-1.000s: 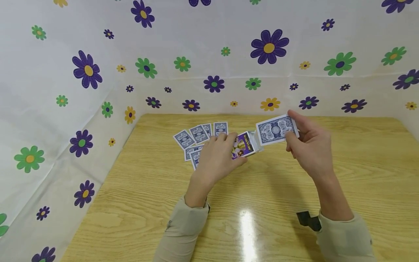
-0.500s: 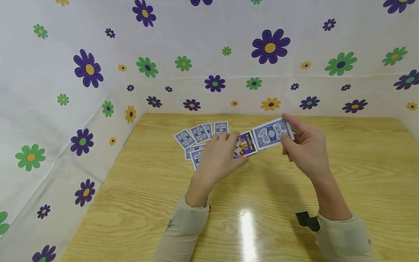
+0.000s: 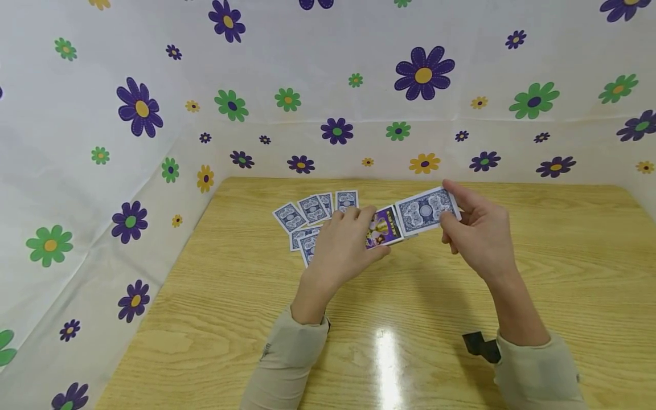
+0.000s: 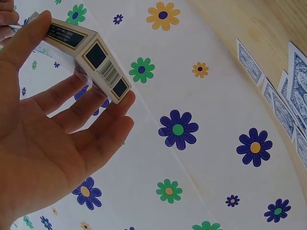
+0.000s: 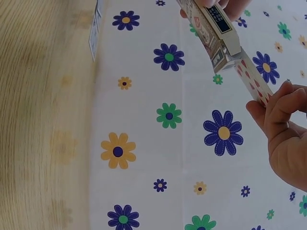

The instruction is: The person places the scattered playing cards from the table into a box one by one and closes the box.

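Wood-grain table [image 3: 205, 319] lies below the playing-card box [image 3: 384, 226], flower-printed sheeting [image 3: 307, 62] beyond it. I find the left hand [image 3: 338, 245] gripping the box, raised, between thumb and fingers. At its open end, the right hand [image 3: 479, 233] pinches a blue-backed playing card [image 3: 423, 211]; whether the card enters, I cannot tell. More blue-backed cards [image 3: 313, 210] lie left of the box.

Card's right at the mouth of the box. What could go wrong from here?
The card may snag on the rim of the box and bend, since its leading end sits right at the opening.

The right hand pinches the card by its outer end only, so the card could twist or slip if it meets resistance.

Loose cards lie close to the left hand; lowering it might disturb them.
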Demonstrator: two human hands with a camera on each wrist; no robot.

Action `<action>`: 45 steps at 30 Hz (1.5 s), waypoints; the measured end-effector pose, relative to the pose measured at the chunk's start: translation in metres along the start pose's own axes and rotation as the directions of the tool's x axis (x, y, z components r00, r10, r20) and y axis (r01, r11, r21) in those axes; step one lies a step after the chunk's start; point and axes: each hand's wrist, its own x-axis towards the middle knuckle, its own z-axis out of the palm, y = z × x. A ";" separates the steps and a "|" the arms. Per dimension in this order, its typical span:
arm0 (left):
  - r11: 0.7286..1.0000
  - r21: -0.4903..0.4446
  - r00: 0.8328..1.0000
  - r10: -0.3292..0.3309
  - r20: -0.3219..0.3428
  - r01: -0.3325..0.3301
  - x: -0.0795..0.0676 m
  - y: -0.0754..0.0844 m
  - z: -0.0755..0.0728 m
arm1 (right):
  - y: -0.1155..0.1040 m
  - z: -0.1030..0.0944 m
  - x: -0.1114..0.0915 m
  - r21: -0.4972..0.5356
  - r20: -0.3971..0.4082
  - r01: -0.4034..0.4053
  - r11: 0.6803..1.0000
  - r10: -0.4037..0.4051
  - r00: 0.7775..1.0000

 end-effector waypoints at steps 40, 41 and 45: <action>1.000 0.025 0.998 0.014 -0.057 -0.013 -0.003 0.003 0.006 | -0.002 0.022 -0.008 -0.228 -0.077 0.130 0.965 -0.151 0.986; 1.000 0.018 0.998 0.013 -0.058 -0.012 -0.003 0.004 0.006 | -0.002 0.022 -0.008 -0.230 -0.080 0.135 0.964 -0.157 0.984; 1.000 0.004 0.998 0.006 -0.068 -0.006 -0.002 0.005 0.005 | -0.002 0.025 -0.007 -0.252 -0.085 0.150 0.956 -0.176 0.981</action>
